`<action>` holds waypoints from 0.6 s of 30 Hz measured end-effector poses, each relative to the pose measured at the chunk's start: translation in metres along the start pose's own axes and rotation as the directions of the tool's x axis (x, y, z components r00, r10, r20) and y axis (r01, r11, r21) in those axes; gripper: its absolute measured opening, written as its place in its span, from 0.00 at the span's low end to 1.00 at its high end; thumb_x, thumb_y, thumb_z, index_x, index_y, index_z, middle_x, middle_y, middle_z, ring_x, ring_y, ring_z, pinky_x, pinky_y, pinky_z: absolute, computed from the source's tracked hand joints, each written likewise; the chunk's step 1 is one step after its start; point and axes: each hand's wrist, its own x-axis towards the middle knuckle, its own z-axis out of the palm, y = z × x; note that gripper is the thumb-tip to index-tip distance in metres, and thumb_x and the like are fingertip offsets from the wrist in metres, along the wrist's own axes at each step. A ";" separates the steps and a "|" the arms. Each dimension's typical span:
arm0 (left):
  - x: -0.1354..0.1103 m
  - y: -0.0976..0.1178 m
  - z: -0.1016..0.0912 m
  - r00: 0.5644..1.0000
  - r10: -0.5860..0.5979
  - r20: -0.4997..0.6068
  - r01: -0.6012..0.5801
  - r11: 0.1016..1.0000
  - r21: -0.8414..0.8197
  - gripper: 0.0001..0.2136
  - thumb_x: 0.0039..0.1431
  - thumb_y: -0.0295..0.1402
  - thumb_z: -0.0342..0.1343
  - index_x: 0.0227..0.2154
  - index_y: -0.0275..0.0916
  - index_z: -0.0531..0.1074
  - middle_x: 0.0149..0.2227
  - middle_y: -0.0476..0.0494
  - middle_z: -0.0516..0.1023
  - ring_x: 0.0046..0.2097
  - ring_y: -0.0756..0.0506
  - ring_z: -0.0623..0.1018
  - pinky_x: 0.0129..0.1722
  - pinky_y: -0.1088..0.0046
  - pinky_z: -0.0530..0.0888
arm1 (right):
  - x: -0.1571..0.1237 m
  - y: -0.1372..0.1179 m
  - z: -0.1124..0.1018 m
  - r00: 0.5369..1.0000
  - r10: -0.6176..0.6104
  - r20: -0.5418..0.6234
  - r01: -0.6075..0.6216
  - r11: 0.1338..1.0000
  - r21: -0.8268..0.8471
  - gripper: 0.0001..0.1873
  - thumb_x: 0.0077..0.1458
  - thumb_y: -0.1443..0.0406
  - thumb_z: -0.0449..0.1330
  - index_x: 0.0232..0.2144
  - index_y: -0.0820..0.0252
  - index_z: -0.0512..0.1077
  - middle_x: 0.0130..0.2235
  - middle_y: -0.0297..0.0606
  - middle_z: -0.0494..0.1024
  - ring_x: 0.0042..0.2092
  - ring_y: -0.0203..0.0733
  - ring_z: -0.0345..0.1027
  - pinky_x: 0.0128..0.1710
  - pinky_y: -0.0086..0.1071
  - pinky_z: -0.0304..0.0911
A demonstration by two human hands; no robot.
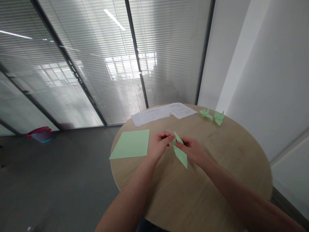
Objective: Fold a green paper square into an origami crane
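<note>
A folded green paper (180, 154), narrow and pointed at both ends, is held over the middle of the round table. My left hand (160, 143) pinches its left edge near the upper part, thumb and forefinger together. From the other side my right hand (191, 148) grips it, with the thumb lying on its face. The fingers behind the paper are partly hidden. Just left of my left hand lies a flat green sheet (132, 144), its left corner reaching the table's edge.
On the round wooden table (231, 154), printed white sheets (154, 115) lie along the far edge. Two folded green paper figures (219, 118) sit at the far right. Glass panels with blinds (169, 64) and a white wall stand behind. A red and blue basket (42, 134) is on the floor.
</note>
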 end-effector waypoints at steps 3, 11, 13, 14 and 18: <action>0.002 0.000 -0.002 0.996 -0.019 -0.084 0.018 1.000 -0.018 0.14 0.47 0.43 0.69 0.25 0.37 0.79 0.24 0.48 0.76 0.26 0.51 0.70 0.24 0.76 0.67 | 0.000 -0.002 0.000 1.000 0.018 -0.022 -0.018 1.000 0.025 0.20 0.55 0.48 0.63 0.33 0.57 0.81 0.29 0.36 0.78 0.29 0.42 0.67 0.29 0.33 0.60; 0.000 0.002 0.002 0.995 -0.074 0.065 0.077 0.996 -0.038 0.16 0.46 0.45 0.70 0.31 0.37 0.81 0.28 0.47 0.77 0.29 0.50 0.71 0.23 0.78 0.67 | 0.001 -0.007 -0.002 0.991 0.025 -0.131 -0.018 0.998 0.056 0.23 0.53 0.46 0.62 0.35 0.58 0.82 0.30 0.37 0.79 0.30 0.43 0.68 0.29 0.33 0.59; 0.000 0.001 0.003 0.997 -0.054 0.051 0.056 0.997 -0.044 0.16 0.47 0.46 0.70 0.30 0.37 0.81 0.27 0.47 0.76 0.29 0.50 0.71 0.23 0.78 0.67 | 0.001 -0.006 -0.002 0.992 0.037 -0.120 -0.028 0.997 0.078 0.23 0.52 0.46 0.64 0.35 0.59 0.82 0.30 0.37 0.80 0.30 0.43 0.69 0.29 0.33 0.60; 0.000 0.000 0.002 0.999 -0.042 0.028 0.043 0.998 -0.048 0.16 0.47 0.46 0.69 0.30 0.37 0.81 0.27 0.48 0.76 0.28 0.50 0.71 0.23 0.77 0.67 | 0.002 -0.005 -0.002 0.993 0.044 -0.109 -0.034 0.996 0.087 0.22 0.52 0.47 0.64 0.34 0.59 0.82 0.30 0.37 0.80 0.30 0.43 0.69 0.28 0.33 0.60; 0.003 -0.005 -0.001 0.999 -0.017 -0.030 0.016 0.999 -0.030 0.17 0.47 0.47 0.70 0.27 0.37 0.80 0.26 0.48 0.76 0.26 0.51 0.69 0.23 0.77 0.66 | 0.002 -0.003 0.000 0.997 0.031 -0.076 -0.022 0.994 0.110 0.19 0.51 0.48 0.66 0.32 0.57 0.81 0.30 0.37 0.81 0.31 0.43 0.71 0.32 0.35 0.63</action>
